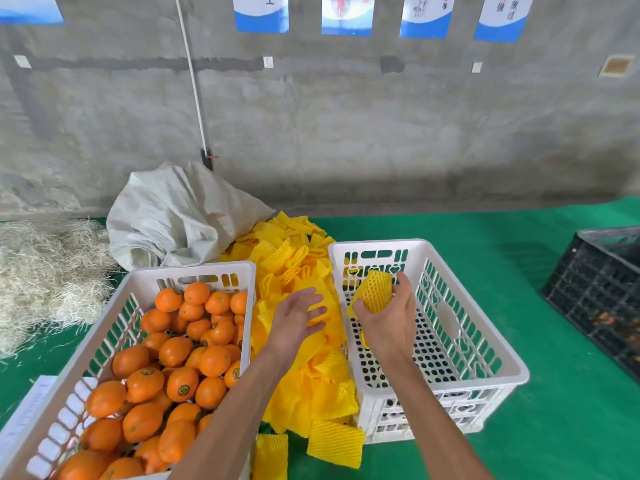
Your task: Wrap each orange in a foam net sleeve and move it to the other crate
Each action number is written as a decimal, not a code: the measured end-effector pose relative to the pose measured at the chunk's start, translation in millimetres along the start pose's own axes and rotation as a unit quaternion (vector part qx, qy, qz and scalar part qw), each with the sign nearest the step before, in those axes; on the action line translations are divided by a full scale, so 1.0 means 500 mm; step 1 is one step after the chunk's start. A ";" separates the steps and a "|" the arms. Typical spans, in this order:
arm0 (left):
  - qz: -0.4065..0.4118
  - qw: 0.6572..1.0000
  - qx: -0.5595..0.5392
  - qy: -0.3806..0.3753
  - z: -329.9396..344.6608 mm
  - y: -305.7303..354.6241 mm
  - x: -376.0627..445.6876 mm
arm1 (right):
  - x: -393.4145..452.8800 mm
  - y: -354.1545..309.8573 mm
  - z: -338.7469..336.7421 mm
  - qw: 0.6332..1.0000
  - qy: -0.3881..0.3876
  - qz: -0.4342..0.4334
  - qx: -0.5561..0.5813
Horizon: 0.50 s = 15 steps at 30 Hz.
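Your right hand [388, 317] holds a wrapped orange [375, 292], its grip curled around the fruit in its yellow foam net sleeve, above the far left part of the white crate on your right [485, 341]. That crate's perforated floor shows bare where it is visible, apart from a small yellow bit just below your right wrist that you cannot identify. Your left hand [298, 317] has a released grip, fingers straight and spread, palm turned toward the right hand, hovering over the pile of yellow foam net sleeves [294, 265] that lies between the two crates. The white crate on your left [135, 282] is filled with unwrapped oranges [180, 358], many carrying small dark stickers. More flat sleeves spill toward you between the crates, onto the green worktop [519, 237]. Behind the left crate sits a crumpled white woven sack [173, 213], and straw [45, 268] is heaped at the far left. A black crate [595, 292] stands at the right edge, well apart from the white ones.
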State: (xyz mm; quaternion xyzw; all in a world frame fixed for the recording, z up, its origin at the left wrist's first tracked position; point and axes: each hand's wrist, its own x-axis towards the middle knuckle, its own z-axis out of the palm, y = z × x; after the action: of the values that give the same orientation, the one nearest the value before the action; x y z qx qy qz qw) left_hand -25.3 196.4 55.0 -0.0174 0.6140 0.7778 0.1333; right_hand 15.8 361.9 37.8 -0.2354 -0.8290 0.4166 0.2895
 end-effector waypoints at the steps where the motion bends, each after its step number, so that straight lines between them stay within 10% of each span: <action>1: 0.007 1.000 0.003 0.011 -0.005 0.001 0.001 | 0.005 0.013 -0.003 1.000 0.005 -0.006 -0.022; 7: 0.077 0.994 0.026 0.078 -0.087 0.010 0.016 | 0.009 0.038 0.027 0.995 -0.040 -0.078 -0.057; 15: 0.119 0.947 0.214 0.206 -0.253 -0.009 0.026 | -0.069 -0.005 0.159 0.903 -0.349 -0.182 -0.170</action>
State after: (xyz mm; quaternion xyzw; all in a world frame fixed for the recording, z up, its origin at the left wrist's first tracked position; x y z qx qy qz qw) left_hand -53.9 78.4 17.3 -0.0746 0.7776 0.6179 -0.0892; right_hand -13.2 294.6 -8.3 0.0345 -0.9636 0.2651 0.0077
